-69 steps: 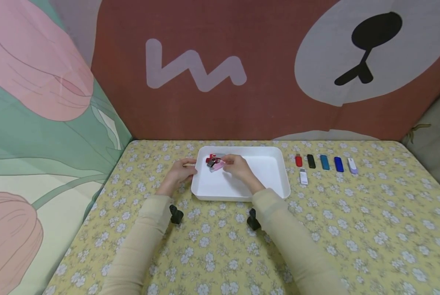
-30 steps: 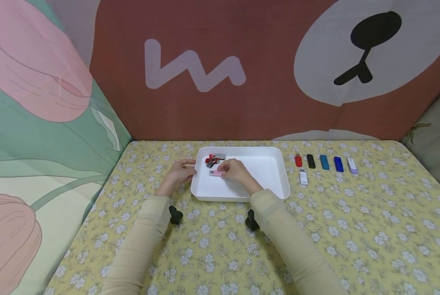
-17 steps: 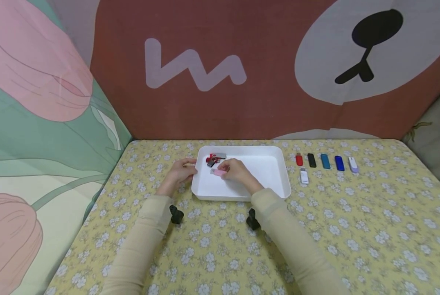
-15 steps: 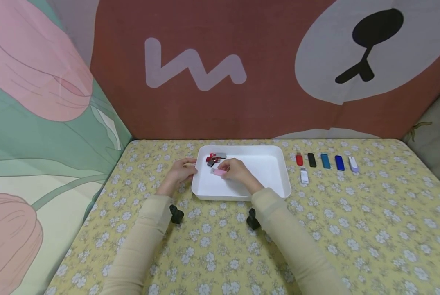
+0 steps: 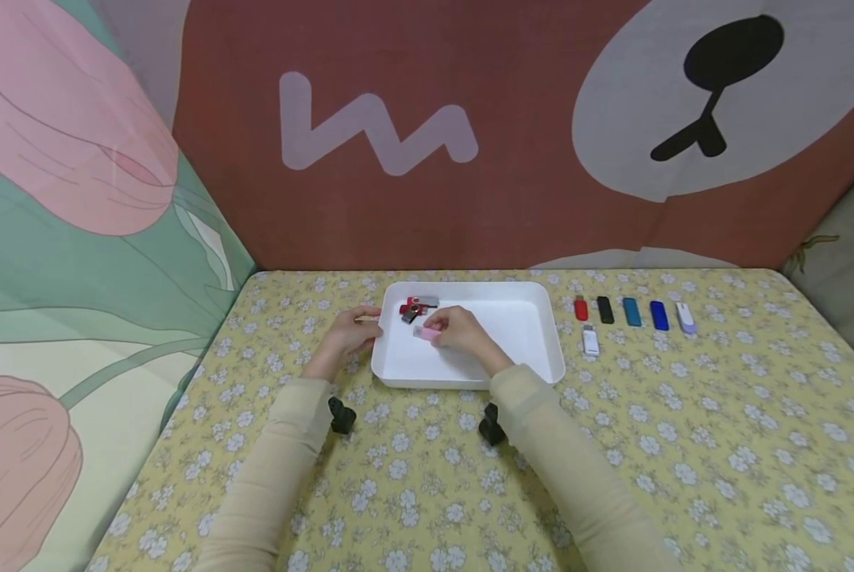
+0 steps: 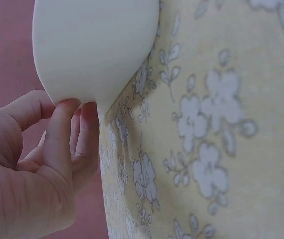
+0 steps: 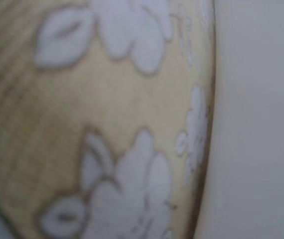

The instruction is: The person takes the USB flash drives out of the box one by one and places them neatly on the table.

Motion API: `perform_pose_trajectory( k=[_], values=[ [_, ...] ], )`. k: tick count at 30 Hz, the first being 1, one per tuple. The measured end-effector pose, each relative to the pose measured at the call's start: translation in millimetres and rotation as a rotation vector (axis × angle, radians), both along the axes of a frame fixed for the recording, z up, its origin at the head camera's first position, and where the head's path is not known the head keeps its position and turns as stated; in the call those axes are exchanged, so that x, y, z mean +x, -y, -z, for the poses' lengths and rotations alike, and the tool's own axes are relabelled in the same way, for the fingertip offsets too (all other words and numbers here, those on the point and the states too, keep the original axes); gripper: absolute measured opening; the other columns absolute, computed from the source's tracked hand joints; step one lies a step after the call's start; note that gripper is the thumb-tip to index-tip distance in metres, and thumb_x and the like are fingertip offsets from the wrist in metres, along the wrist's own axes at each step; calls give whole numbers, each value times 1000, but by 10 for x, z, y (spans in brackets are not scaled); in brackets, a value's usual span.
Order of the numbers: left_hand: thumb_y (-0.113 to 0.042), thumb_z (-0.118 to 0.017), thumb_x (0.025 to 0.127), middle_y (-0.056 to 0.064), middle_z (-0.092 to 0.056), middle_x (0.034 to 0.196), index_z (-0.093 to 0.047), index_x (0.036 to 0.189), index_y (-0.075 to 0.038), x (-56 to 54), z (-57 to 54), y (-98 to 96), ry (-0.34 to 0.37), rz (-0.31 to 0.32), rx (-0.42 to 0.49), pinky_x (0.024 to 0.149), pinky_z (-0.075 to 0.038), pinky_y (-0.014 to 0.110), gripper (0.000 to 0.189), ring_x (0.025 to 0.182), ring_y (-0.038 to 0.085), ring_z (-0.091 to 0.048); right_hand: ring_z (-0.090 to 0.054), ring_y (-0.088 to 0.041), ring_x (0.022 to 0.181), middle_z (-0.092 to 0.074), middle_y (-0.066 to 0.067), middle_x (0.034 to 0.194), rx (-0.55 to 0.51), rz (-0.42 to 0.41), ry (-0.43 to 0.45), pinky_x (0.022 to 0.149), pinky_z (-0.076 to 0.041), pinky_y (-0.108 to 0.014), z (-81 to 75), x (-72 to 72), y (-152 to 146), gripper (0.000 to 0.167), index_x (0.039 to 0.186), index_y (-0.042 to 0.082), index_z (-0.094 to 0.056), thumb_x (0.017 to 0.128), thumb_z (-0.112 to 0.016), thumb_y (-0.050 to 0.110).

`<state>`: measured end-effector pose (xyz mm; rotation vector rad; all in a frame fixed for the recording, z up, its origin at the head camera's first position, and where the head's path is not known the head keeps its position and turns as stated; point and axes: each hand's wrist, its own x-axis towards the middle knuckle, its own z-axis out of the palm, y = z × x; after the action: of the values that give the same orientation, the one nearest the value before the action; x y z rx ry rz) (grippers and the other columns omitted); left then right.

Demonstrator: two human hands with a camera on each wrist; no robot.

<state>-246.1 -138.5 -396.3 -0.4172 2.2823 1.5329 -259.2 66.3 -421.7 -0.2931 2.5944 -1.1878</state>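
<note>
My right hand [image 5: 458, 330] is over the white tray [image 5: 498, 381], pinching a pink USB flash drive [image 5: 429, 334] between thumb and fingers. The drive's plug end points left; its other end is hidden by the fingers. In the tray's back left corner, red and dark USB flash drives [image 5: 411, 315] with metal parts lie in a small heap, just beyond the pink one. At the tray's left side, my left hand [image 5: 349, 334] holds the wall with bent fingers. The left wrist view shows the thumb [image 6: 62, 132] against the tray's outer corner.
Right of the tray, a row of USB flash drives lies on the flowered cloth [image 5: 684, 429]: red [image 5: 581, 309], black [image 5: 605, 311], teal [image 5: 631, 312], blue [image 5: 658, 316] and white-and-lilac [image 5: 685, 318]. A white one [image 5: 590, 342] lies in front. A printed curtain [image 5: 512, 206] hangs behind.
My right hand has drawn the pink USB flash drive out from the heap toward me, then shifted it slightly right. The left hand has stayed at the tray's side.
</note>
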Motion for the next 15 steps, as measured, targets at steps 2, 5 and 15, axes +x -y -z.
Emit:
perform_pose_trajectory(
  k=[2, 5, 15],
  values=[
    [-6, -57, 93, 17, -59, 128, -52, 135, -13, -2, 1, 0, 0, 1, -2, 62, -47, 16, 42, 91, 15, -60, -56, -16, 87, -68, -10, 98, -20, 15, 20, 80, -45, -24, 12, -7, -8, 29, 108, 3, -71, 79, -72, 1],
    [-6, -57, 93, 17, -59, 129, -53, 135, -13, 0, 2, -1, 1, 1, -1, 64, -48, 17, 42, 96, 17, -61, -54, -16, 87, -67, -10, 98, -55, 46, 49, 79, -44, -24, 29, -14, -22, 28, 109, 4, -71, 81, -70, 2],
    [-6, -56, 94, 18, -57, 130, -51, 136, -12, 2, -6, -2, 4, 11, 1, 69, -49, 19, 43, 99, 17, -60, -59, -27, 107, -65, -16, 117, -141, 120, 113, 88, -51, -32, 45, -28, -36, 33, 117, 2, -66, 84, -65, 2]
  ],
)
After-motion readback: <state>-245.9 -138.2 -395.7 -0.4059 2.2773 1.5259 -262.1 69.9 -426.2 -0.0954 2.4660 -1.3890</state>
